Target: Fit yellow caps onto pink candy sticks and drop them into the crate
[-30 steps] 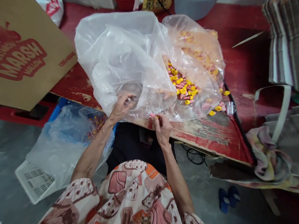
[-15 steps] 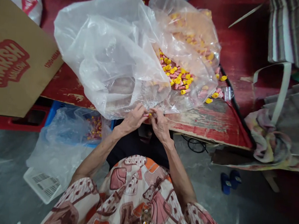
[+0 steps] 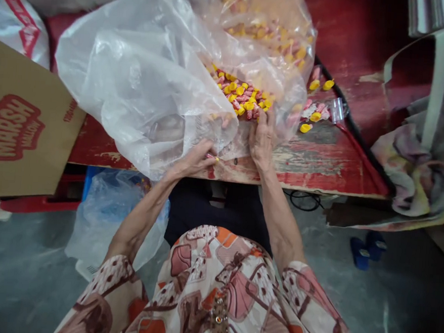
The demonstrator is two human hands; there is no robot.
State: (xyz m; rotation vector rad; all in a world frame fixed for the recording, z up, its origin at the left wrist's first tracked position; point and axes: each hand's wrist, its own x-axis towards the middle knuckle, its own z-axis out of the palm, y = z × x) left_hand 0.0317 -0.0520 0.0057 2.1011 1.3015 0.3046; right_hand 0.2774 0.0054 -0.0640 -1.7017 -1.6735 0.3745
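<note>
pinching candy [image 3: 212, 156], left hand [image 3: 191, 160], cardboard [image 3: 27, 170] reading "marsh mallow"

Even, soft light; plastic bag [image 3: 136, 89] glares faintly; edges bowed.

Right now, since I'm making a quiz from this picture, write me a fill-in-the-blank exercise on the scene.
The red print on the cardboard sheet reads MARSH ____.
The sweets in the clear plastic bag are pink and ____.
Of the left hand and the right hand, the ____ one pinches a small sweet.
The pair of sandals is ____.

Missing words: MALLOW; yellow; left; blue.
</note>
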